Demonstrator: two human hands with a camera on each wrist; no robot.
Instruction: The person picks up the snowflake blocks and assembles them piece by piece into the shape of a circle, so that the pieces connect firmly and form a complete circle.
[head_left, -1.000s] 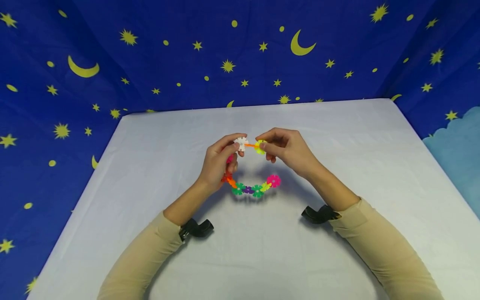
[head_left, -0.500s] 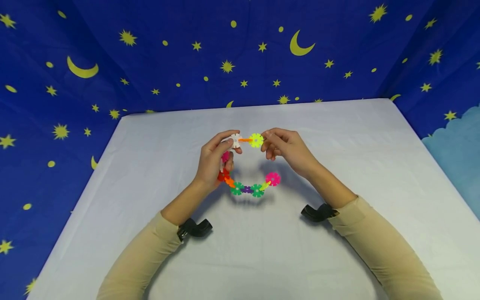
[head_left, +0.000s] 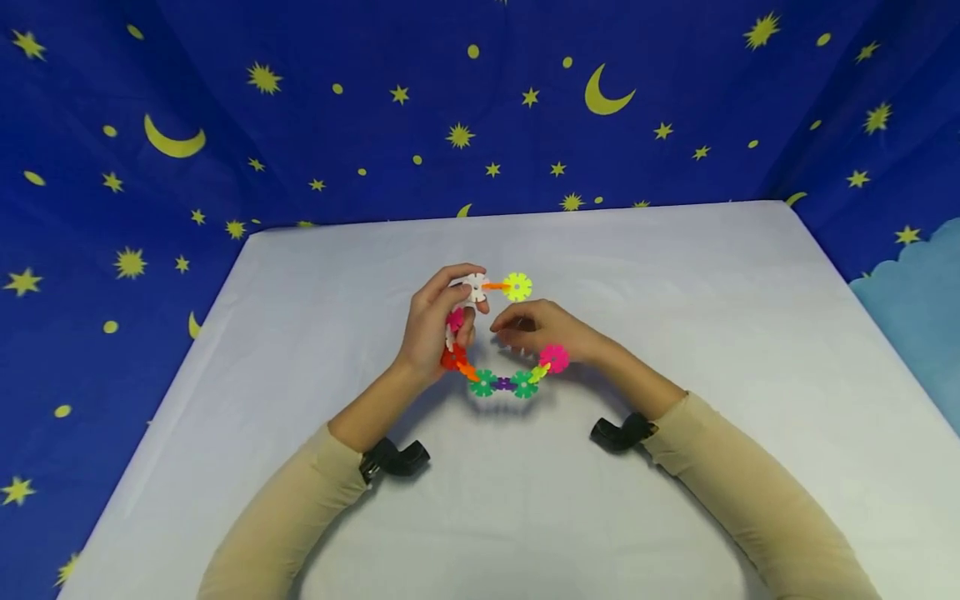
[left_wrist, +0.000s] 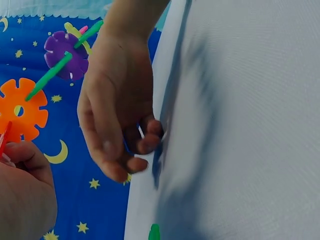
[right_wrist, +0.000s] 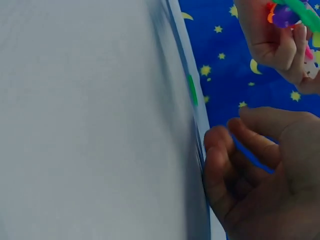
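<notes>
My left hand (head_left: 431, 321) pinches a white notched plastic disc (head_left: 476, 287) in a curved chain of interlocking flower-shaped discs. From the white piece, an orange disc (head_left: 496, 286) seen edge-on leads to a yellow disc (head_left: 517, 287) at the chain's upper end. The rest curves down past the palm through red (head_left: 453, 358), green (head_left: 483, 383) and purple (head_left: 504, 383) pieces to a pink end disc (head_left: 554, 358). Between the two ends is my right hand (head_left: 555, 331), fingers loosely bent and holding nothing. In the right wrist view its fingers (right_wrist: 215, 155) hover low over the table.
A loose green piece (right_wrist: 193, 90) lies on the white tabletop (right_wrist: 90, 125), also partly seen at the bottom of the left wrist view. A blue star-and-moon cloth (head_left: 375, 108) hangs behind the table. Black wrist devices (head_left: 397, 458) sit at both cuffs.
My right hand has let go of the yellow disc and moved down toward the middle of the chain's curve. The left hand keeps its pinch on the white disc.
</notes>
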